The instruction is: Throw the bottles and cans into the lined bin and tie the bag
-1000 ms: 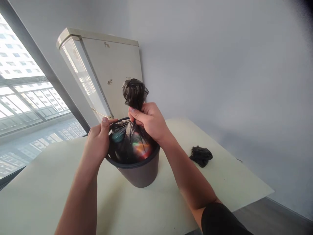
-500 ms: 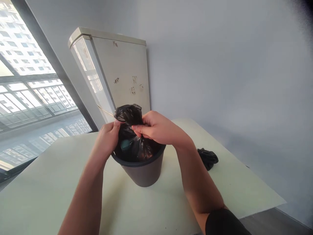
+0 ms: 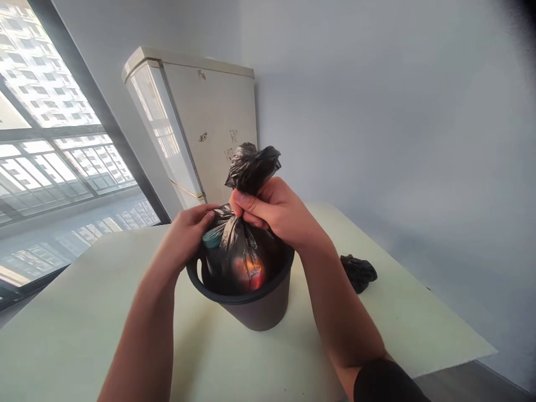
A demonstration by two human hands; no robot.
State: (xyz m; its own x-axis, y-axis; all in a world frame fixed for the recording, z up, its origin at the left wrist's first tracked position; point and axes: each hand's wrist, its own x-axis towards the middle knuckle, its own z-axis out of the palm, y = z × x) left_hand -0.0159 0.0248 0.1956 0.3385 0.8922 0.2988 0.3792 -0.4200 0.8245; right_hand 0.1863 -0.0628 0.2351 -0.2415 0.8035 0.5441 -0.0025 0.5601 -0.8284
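A black garbage bag (image 3: 234, 245) stands partly inside a dark trash can (image 3: 255, 312), its neck gathered and its loose top sticking up. My right hand (image 3: 274, 212) is closed round the bag's neck, just below the crumpled top. At the bag's left side, my left hand (image 3: 190, 231) pinches the plastic between thumb and fingers, above the can's rim. Through the thin plastic show a teal item and something orange-red; their kinds cannot be made out. The bag's bottom is hidden in the can.
The can stands on a pale table (image 3: 335, 357). A crumpled black plastic bag (image 3: 359, 272) lies to the right, beyond my right forearm. Behind the table are a worn white fridge (image 3: 209, 106) and a wall; a large window (image 3: 62, 145) is at the left.
My right hand has risen with the bag's neck, drawing the bag higher in the can. The gathered top now points up, and my left hand has shifted slightly onto the bag's side.
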